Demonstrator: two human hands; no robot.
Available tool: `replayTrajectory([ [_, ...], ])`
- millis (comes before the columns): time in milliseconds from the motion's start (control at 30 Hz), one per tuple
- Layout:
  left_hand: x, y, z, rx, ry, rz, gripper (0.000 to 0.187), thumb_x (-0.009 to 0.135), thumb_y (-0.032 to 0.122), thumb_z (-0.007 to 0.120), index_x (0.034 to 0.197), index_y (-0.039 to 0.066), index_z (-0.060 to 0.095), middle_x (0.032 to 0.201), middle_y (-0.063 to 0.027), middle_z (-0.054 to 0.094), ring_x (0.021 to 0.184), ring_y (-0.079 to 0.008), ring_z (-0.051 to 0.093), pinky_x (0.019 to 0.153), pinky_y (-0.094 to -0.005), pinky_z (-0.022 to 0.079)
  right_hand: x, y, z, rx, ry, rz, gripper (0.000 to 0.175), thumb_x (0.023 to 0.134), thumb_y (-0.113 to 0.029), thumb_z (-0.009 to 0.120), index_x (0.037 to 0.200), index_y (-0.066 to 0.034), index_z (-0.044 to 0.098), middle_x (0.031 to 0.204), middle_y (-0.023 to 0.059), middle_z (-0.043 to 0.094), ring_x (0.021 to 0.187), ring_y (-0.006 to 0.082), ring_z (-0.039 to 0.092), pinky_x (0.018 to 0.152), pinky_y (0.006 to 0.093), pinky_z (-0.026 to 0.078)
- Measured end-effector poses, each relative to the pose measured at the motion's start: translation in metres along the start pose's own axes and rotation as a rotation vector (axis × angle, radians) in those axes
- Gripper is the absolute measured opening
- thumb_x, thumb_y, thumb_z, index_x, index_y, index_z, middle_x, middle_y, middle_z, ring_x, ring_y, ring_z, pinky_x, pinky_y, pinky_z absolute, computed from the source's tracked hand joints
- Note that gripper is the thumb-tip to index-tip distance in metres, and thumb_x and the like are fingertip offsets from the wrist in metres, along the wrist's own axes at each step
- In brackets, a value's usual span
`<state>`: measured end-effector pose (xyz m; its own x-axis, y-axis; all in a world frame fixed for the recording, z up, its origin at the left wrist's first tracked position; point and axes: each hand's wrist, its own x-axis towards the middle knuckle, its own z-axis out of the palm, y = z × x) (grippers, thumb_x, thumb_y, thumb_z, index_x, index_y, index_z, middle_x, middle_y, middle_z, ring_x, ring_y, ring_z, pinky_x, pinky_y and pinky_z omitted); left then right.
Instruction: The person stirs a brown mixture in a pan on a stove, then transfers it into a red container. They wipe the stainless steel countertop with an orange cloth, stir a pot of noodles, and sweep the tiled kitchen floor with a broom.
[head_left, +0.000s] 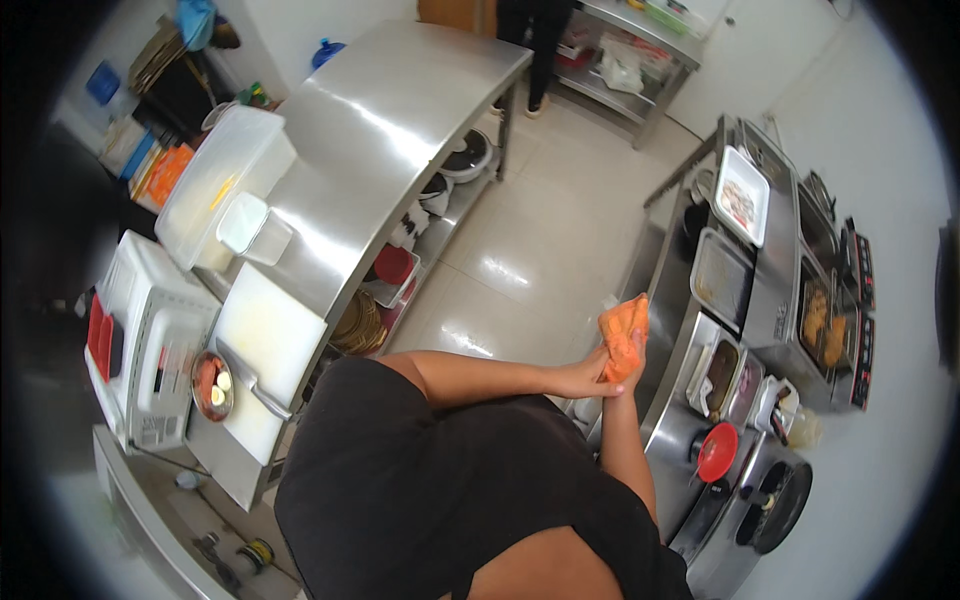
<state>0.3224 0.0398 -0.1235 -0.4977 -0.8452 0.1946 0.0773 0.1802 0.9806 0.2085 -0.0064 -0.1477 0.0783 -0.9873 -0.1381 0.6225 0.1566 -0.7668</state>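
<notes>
An orange cloth (622, 337) is bunched between my two hands, over the aisle near the right-hand steel counter. My right hand (637, 358) grips it, with fingers along its right side. From the left, my left hand (583, 377) closes on the cloth's lower end, its thumb lying across my right wrist. Some of the left fingers are hidden behind the cloth.
Left, a steel table (405, 97) carries a white cutting board (262, 322), a knife (251, 379), a bowl with halved eggs (213, 386) and plastic containers (225, 180). Right are trays (724, 274), a fryer (825, 322), a red bowl (718, 452) and a black pan (784, 506). A person (532, 45) stands beyond.
</notes>
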Motion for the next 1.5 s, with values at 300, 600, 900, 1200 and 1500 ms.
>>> replayTrajectory([
  [300, 0.019, -0.011, -0.032, -0.224, 0.070, -0.360, 0.041, 0.084, 0.022, 0.056, 0.119, 0.004, 0.046, 0.097, -0.0092, 0.058, 0.088, -0.0153, 0.055, 0.079, -0.0266, 0.044, -0.043, 0.003, -0.021, -0.176, 0.441, 0.132, 0.033, 0.089, -0.024, 0.047, 0.115, -0.0043, 0.044, 0.102, 0.0083, 0.057, 0.089, 0.0207, 0.058, 0.079, 0.0336, 0.046],
  [600, -0.025, 0.024, -0.105, 0.126, 0.269, -0.348, 0.036, 0.081, 0.024, 0.061, 0.113, 0.008, 0.055, 0.095, -0.0061, 0.063, 0.085, -0.0137, 0.059, 0.077, -0.0277, 0.046, -0.079, 0.018, -0.039, -0.210, 0.152, 0.684, 0.033, 0.088, -0.018, 0.045, 0.116, -0.0014, 0.044, 0.109, 0.0167, 0.057, 0.096, 0.0259, 0.058, 0.082, 0.0351, 0.045],
  [900, -0.129, 0.142, -0.226, 0.780, 0.840, -0.498, 0.029, 0.075, 0.022, 0.063, 0.100, 0.008, 0.062, 0.088, -0.0102, 0.065, 0.082, -0.0173, 0.061, 0.073, -0.0301, 0.047, -0.064, 0.047, -0.067, -0.579, -0.101, 0.976, 0.034, 0.088, -0.020, 0.043, 0.116, -0.0017, 0.046, 0.105, 0.0112, 0.060, 0.088, 0.0180, 0.060, 0.077, 0.0283, 0.045],
  [1200, -0.237, 0.038, -0.417, 1.477, 0.870, -1.110, 0.063, 0.083, 0.055, 0.040, 0.137, 0.028, 0.020, 0.144, -0.0074, 0.016, 0.127, -0.0330, 0.025, 0.097, -0.0551, 0.026, 0.021, 0.099, -0.042, -0.721, -0.139, 0.809, 0.029, 0.087, -0.018, 0.045, 0.111, -0.0037, 0.052, 0.093, 0.0081, 0.063, 0.078, 0.0164, 0.060, 0.070, 0.0264, 0.044],
  [1500, -0.241, -0.042, -0.403, 1.476, 1.081, -1.079, 0.054, 0.089, 0.046, 0.033, 0.137, 0.022, 0.024, 0.145, -0.0074, 0.015, 0.131, -0.0337, 0.014, 0.101, -0.0591, 0.010, 0.097, 0.138, -0.138, -1.679, -0.289, 1.296, 0.023, 0.079, -0.016, 0.055, 0.092, 0.0024, 0.057, 0.075, 0.0084, 0.059, 0.062, 0.0248, 0.058, 0.055, 0.0369, 0.047],
])
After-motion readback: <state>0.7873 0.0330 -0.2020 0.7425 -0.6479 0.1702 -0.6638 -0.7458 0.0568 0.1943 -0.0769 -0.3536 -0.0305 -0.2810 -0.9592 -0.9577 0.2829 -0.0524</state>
